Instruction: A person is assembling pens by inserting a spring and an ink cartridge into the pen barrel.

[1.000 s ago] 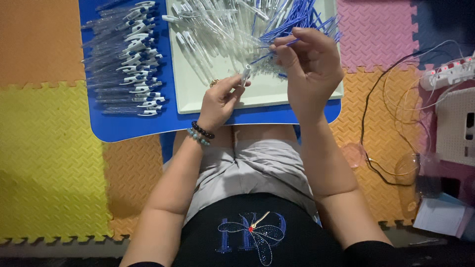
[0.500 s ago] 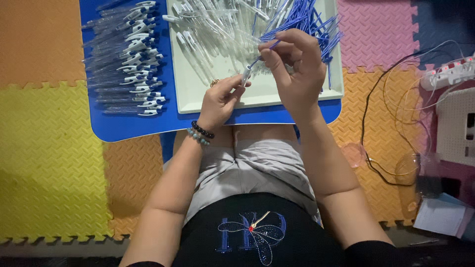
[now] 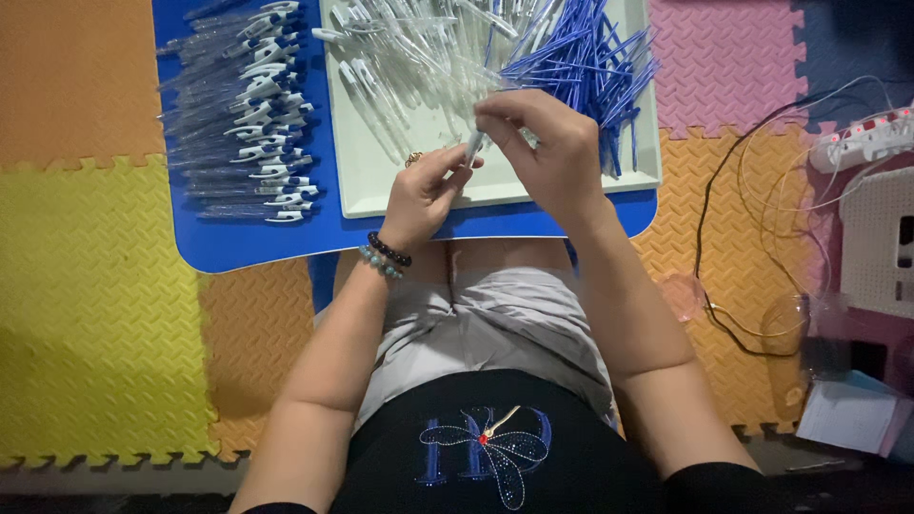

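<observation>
My left hand (image 3: 426, 195) pinches the lower end of a clear pen barrel (image 3: 473, 146) over the near edge of a white tray (image 3: 381, 190). My right hand (image 3: 547, 148) closes around the barrel's upper end, fingers curled over it. Both hands meet just above the tray. A heap of clear pen barrels (image 3: 419, 57) fills the tray's left and middle. A pile of thin blue refills (image 3: 590, 57) lies at its right. Finished pens with blue and white caps (image 3: 249, 114) lie in a stack on the blue table (image 3: 257, 243), left of the tray.
Coloured foam floor mats (image 3: 95, 286) surround the low table. A black cable (image 3: 724, 247) and white wires curl on the orange mat at right, near a white power strip (image 3: 862, 143) and a white perforated box (image 3: 881, 238). Papers (image 3: 847, 414) lie at lower right.
My right hand has come down from the refill pile to the barrel; the blue refill it pinched a second ago is no longer visible. The left hand stayed in place.
</observation>
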